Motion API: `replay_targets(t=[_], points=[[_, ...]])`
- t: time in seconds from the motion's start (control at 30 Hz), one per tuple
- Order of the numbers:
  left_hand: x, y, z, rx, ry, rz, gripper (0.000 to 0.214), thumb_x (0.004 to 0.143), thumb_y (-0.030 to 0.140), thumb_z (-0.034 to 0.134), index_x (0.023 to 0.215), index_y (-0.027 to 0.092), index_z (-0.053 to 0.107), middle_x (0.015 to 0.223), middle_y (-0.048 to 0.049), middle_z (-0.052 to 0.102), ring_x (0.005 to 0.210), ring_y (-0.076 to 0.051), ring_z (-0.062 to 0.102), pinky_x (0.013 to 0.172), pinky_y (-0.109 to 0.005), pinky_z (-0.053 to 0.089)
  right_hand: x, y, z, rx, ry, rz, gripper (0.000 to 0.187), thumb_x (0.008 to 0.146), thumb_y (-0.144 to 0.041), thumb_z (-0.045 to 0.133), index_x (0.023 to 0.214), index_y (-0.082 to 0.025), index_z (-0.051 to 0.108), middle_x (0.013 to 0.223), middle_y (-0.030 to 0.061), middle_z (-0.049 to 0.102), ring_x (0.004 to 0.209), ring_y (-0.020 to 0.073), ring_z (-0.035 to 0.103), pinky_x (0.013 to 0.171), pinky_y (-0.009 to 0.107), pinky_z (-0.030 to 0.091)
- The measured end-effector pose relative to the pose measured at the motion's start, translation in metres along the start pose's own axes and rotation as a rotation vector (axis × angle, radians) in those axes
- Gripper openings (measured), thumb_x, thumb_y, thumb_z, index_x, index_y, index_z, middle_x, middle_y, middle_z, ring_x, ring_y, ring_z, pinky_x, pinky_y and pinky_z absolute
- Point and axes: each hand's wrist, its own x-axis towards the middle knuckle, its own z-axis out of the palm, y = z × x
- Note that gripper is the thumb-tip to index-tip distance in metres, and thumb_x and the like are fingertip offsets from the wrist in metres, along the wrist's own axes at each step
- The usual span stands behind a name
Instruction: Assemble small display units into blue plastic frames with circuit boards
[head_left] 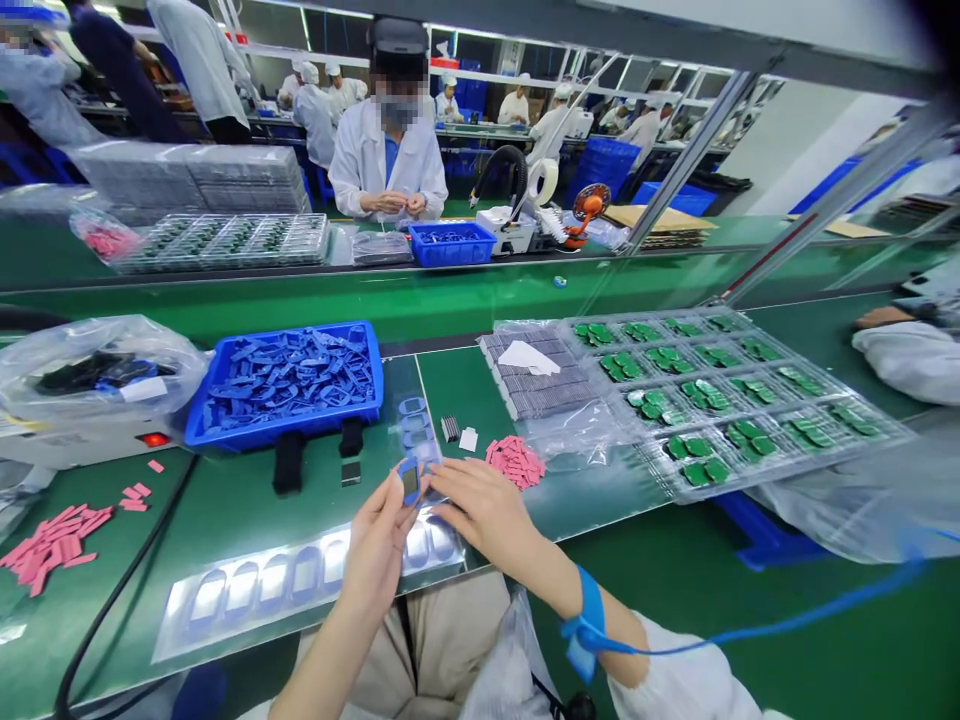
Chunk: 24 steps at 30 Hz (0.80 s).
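Observation:
My left hand (381, 530) is closed around a small blue plastic casing (409, 480) with a grey display-like window, held tilted above the table's front edge. My right hand (487, 508) reaches in from the right with its fingers stretched out and thumb apart; the fingertips are at the casing's right edge, and whether they press on it is hard to tell. Beneath the hands lies a clear sheet of rounded film pieces (244, 590). Just behind stands a short column of blue frames (416, 425). Pink strips (516, 462) are heaped beside my right hand.
A blue bin of blue plastic parts (292, 415) stands at the back left, near a bagged white machine (90, 440). More pink strips (60, 545) lie left. Clear trays of green circuit boards (709, 395) fill the right. A blue wrist strap (589, 620) trails its cord rightward. A co-worker (390, 165) sits opposite.

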Motion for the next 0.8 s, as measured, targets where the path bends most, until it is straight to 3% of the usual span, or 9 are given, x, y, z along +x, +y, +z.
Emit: replay_targets(t=[0.17,0.4,0.6,0.8], points=[[0.001,0.006,0.001,0.073,-0.046,0.016,0.032,0.065,0.034,0.080,0.092,0.018,0.075,0.094,-0.0073,0.078,0.091,-0.023,0.072,0.092,-0.031,0.052,0.010,0.005,0.015,-0.060,-0.072,-0.049,0.018,0.089,-0.030,0.060,0.100,-0.017,0.064,0.101,0.0065,0.073,0.098,0.0219,0.065,0.086,0.038,0.047],[0.006,0.011,0.001,0.099,-0.064,0.001,0.034,0.060,0.035,0.083,0.090,0.022,0.076,0.092,-0.0047,0.079,0.086,-0.020,0.073,0.077,-0.023,0.057,0.012,0.004,0.012,-0.087,-0.159,-0.033,0.019,0.085,-0.031,0.065,0.097,-0.017,0.062,0.100,0.0050,0.072,0.099,0.0183,0.065,0.085,0.033,0.046],[0.003,0.015,0.001,0.170,-0.047,0.043,0.034,0.061,0.036,0.083,0.091,0.021,0.076,0.093,-0.0068,0.079,0.091,-0.023,0.072,0.085,-0.028,0.056,0.015,0.002,0.008,-0.081,-0.116,0.004,0.023,0.086,-0.034,0.063,0.104,-0.019,0.060,0.102,0.0022,0.073,0.096,0.0153,0.067,0.091,0.032,0.045],[0.002,0.018,0.003,0.212,-0.024,0.050,0.030,0.064,0.034,0.081,0.091,0.020,0.076,0.096,-0.0073,0.078,0.094,-0.025,0.071,0.093,-0.033,0.053,0.009,-0.004,0.029,-0.130,-0.021,-0.020,0.025,0.086,-0.026,0.063,0.108,-0.015,0.063,0.105,0.0087,0.072,0.102,0.0217,0.065,0.096,0.039,0.044]])
